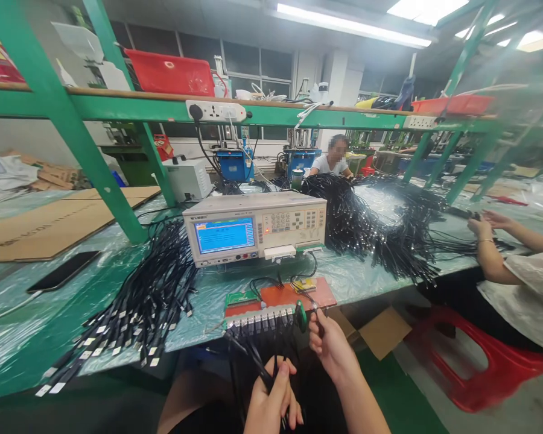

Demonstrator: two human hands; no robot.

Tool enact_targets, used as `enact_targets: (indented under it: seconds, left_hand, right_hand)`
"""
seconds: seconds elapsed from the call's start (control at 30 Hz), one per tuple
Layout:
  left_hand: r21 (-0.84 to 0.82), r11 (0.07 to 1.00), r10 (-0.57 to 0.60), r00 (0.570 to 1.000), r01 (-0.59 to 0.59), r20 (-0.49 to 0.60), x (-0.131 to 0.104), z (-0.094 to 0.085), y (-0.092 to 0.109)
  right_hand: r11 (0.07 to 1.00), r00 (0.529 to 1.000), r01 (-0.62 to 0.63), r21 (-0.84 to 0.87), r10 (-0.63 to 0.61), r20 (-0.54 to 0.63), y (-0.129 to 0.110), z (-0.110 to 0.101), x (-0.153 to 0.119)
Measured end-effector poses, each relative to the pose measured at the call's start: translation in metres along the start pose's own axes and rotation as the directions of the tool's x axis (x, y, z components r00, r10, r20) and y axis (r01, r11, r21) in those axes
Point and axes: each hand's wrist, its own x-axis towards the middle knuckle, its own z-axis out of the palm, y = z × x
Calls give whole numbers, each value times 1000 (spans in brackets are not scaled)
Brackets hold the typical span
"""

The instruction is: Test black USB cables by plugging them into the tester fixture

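Note:
Below the table's front edge, my left hand [278,392] is closed round several black cables. To its right, my right hand [328,340] pinches a black cable end just beside the right end of a connector row [262,319]. Black cables hang from that row, which sits on the front of an orange board [294,295]. Thin black wires lead from the board up to a tester [256,229] with a lit blue screen. A round green piece [302,316] stands between the row and my right hand.
Black cable bundles lie left [154,289] and right [366,223] of the tester. A phone [64,271] rests at the left by cardboard [49,223]. At the right, a co-worker's hands [482,228] hold cables, beside a red stool [484,361]. Another person sits behind.

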Motion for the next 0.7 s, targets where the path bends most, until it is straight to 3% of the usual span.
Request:
enact_targets:
  seconds: [0.1,0.23,0.57,0.7]
  left_hand:
    - [12,1000,-13,1000,13,-15,-1,-1,0]
    - [27,999,-17,1000,17,-21,-3,1,2]
    - [24,999,-30,999,31,-35,-6,5,8]
    - [16,1000,-17,998,18,-58,-6,5,7]
  right_hand:
    - [986,992,-112,122,104,69,-2,-2,-1]
    - [973,986,-160,166,149,75,-4,-2,-1]
    - [977,986,-153,147,140,91,-4,-1,-4]
    - [986,993,-117,122,112,48,-3,2,-6]
